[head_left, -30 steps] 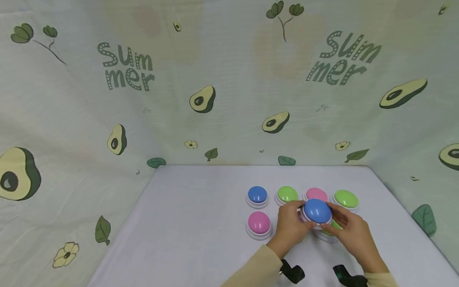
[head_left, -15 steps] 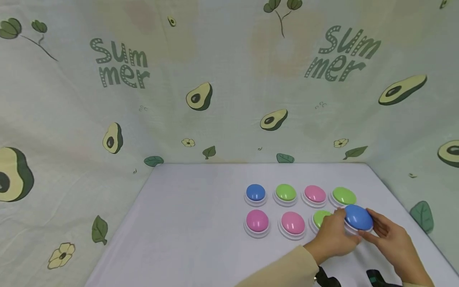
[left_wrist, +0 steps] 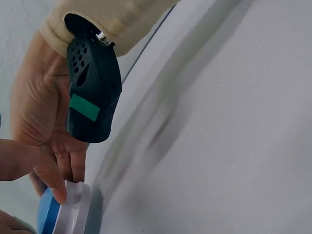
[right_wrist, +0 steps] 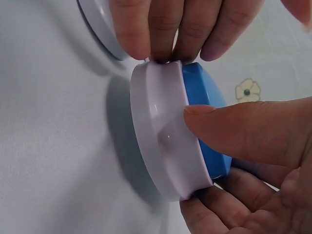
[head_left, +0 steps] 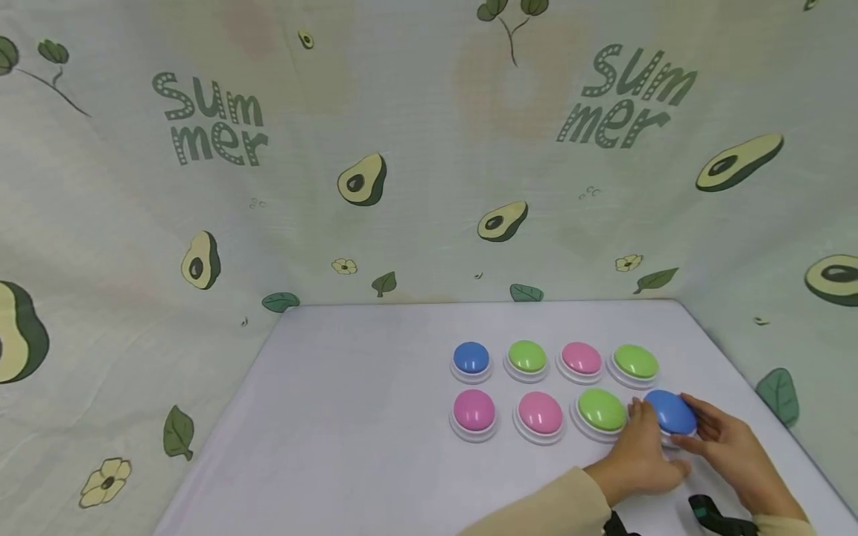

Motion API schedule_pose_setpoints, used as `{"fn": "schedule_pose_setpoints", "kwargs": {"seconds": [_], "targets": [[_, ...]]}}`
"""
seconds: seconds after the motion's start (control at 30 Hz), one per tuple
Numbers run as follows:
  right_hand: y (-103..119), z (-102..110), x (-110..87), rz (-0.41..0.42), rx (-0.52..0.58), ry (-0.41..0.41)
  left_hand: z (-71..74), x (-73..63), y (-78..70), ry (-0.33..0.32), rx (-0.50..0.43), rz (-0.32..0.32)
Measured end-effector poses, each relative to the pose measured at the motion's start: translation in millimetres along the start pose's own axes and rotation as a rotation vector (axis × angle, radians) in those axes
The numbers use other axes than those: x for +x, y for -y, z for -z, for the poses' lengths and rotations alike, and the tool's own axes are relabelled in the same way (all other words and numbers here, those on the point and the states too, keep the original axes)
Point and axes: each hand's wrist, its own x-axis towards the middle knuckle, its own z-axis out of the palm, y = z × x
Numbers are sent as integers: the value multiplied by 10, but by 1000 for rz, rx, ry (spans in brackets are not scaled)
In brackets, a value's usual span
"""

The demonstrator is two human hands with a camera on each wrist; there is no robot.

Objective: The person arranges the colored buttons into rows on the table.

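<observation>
A blue push button (head_left: 670,412) with a white round base stands at the right end of the front row. My right hand (head_left: 740,454) grips it, thumb on the side of the base in the right wrist view and fingers curled round the far side. The left hand (head_left: 637,455) has its fingertips (right_wrist: 130,34) right at the base's opposite edge, its thumb held away from the button. In the right wrist view the base (right_wrist: 163,131) is close over the table, with a shadow beside it. A green button (head_left: 602,409) is just left of my left hand.
Pink (head_left: 540,412) and magenta (head_left: 474,410) buttons continue the front row leftward. Behind them runs a row of blue (head_left: 471,358), green (head_left: 526,357), pink (head_left: 581,359) and green (head_left: 635,362) buttons. An avocado-print cloth (head_left: 429,149) surrounds the white table (head_left: 348,417).
Both hands carried the blue button from above the pink and green buttons to the right, then lowered it at the row's right end. The left thumb has come off it.
</observation>
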Motion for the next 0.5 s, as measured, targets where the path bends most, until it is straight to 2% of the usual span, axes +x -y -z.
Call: {"fn": "schedule_pose_setpoints", "kwargs": {"seconds": [0.23,0.5], "targets": [[-39,-33,72,-29,32,7,-34,33,21,8,-31,28],[-57,-37,105,-52,35,31,-62,39,53,1,-33,16]]}}
